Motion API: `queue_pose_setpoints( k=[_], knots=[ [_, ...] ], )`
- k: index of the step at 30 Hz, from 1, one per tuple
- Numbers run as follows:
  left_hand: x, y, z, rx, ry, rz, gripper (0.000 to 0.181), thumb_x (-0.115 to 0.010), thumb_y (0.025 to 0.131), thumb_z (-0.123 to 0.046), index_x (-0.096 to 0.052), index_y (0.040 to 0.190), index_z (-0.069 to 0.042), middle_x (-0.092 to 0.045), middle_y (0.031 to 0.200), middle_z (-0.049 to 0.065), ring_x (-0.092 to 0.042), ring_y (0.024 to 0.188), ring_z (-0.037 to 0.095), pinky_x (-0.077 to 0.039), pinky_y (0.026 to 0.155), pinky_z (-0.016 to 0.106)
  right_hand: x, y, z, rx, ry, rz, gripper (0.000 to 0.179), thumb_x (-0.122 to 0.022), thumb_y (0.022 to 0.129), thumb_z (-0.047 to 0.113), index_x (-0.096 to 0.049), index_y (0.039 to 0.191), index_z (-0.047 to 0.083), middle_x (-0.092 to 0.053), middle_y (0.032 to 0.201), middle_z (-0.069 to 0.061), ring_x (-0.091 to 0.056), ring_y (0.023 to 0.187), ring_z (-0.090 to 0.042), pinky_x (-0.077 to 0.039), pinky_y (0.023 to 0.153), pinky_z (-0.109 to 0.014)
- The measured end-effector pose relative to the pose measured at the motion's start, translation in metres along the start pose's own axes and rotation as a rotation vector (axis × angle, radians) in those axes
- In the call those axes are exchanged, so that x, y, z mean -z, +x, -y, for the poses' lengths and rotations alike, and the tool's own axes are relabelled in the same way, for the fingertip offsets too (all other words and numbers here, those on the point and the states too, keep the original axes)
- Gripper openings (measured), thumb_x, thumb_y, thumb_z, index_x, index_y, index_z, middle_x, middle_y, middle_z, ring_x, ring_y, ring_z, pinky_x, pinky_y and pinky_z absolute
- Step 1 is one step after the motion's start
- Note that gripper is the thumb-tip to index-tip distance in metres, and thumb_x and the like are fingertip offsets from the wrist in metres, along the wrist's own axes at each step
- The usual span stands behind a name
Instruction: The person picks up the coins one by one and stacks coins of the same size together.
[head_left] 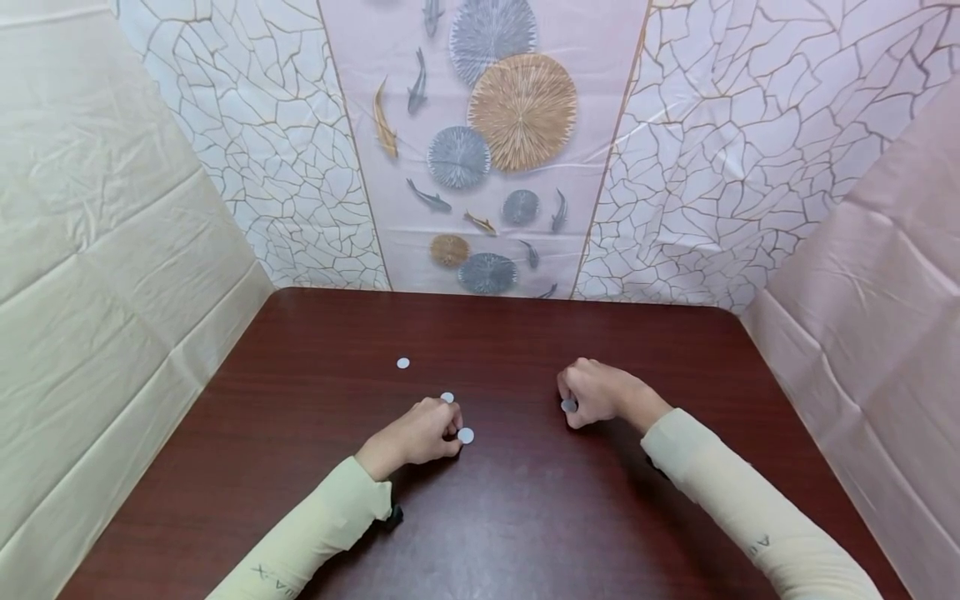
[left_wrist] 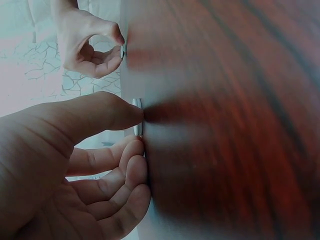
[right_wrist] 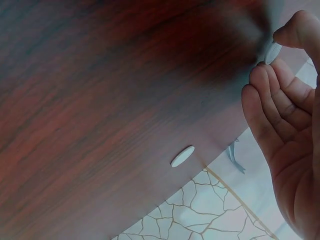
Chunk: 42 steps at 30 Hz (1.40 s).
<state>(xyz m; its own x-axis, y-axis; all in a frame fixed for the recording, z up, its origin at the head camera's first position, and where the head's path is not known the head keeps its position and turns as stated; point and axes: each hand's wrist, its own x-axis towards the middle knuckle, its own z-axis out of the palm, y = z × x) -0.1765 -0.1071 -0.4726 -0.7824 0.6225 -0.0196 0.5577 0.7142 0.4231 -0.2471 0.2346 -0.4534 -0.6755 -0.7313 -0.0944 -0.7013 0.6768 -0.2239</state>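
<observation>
My left hand (head_left: 422, 432) is low over the table, left of its middle. Its thumb and forefinger pinch a flat white disc (head_left: 466, 436) at the rim, and the left wrist view shows this disc (left_wrist: 137, 125) edge-on against the wood. A second white disc (head_left: 447, 398) lies just beyond the knuckles, partly covered by them. Farther back on the table is another disc (head_left: 403, 363), apart from both hands. On the right, my right hand (head_left: 596, 395) holds a greyish disc (head_left: 569, 406) between thumb and fingertips, tilted in the right wrist view (right_wrist: 272, 53).
The dark red-brown wooden table (head_left: 525, 517) reflects light at its front. A patterned cloth (head_left: 480, 250) with fish and round motifs hangs along the back edge. Plain pale cloths stand at the left (head_left: 112, 275) and right (head_left: 877, 292).
</observation>
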Motion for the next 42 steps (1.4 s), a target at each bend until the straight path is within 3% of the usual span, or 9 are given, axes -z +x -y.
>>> queue_pose_setpoints(
  k=[12,21,28,42],
  knots=[
    [-0.001,-0.001,0.002,-0.020,0.011,-0.023,0.012,-0.078,0.088,-0.011,-0.069,0.095,-0.006,-0.068,0.086,0.001,-0.061,0.077,0.011,-0.052,0.072,0.026,0.001,-0.019,0.008,0.016,-0.067,-0.030,0.011,-0.076,0.078,0.019,-0.066,0.080,0.016,-0.061,0.075,0.010,-0.053,0.064,0.000,-0.047,0.060,-0.020],
    [0.000,0.000,0.001,-0.013,0.014,-0.024,0.012,-0.078,0.086,-0.011,-0.069,0.094,-0.006,-0.069,0.086,0.002,-0.061,0.078,0.013,-0.052,0.072,0.027,-0.004,-0.040,0.008,0.035,-0.075,-0.076,0.011,-0.077,0.076,0.017,-0.067,0.079,0.014,-0.061,0.073,0.010,-0.052,0.065,0.002,-0.048,0.073,-0.027],
    [0.000,0.000,0.001,-0.004,0.002,-0.011,0.012,-0.077,0.088,-0.010,-0.069,0.096,-0.006,-0.070,0.088,0.002,-0.063,0.079,0.014,-0.053,0.074,0.029,-0.003,-0.055,0.006,0.007,-0.019,-0.077,0.012,-0.077,0.076,0.013,-0.066,0.081,0.014,-0.060,0.075,0.007,-0.051,0.065,0.001,-0.047,0.061,-0.020],
    [0.001,0.000,0.001,-0.011,0.011,-0.014,0.012,-0.078,0.087,-0.012,-0.070,0.095,-0.006,-0.072,0.087,0.002,-0.065,0.081,0.016,-0.054,0.076,0.031,-0.013,-0.082,0.004,-0.017,-0.003,-0.102,0.013,-0.077,0.075,0.015,-0.065,0.080,0.017,-0.058,0.073,0.011,-0.050,0.064,0.005,-0.046,0.060,-0.017]
  ],
)
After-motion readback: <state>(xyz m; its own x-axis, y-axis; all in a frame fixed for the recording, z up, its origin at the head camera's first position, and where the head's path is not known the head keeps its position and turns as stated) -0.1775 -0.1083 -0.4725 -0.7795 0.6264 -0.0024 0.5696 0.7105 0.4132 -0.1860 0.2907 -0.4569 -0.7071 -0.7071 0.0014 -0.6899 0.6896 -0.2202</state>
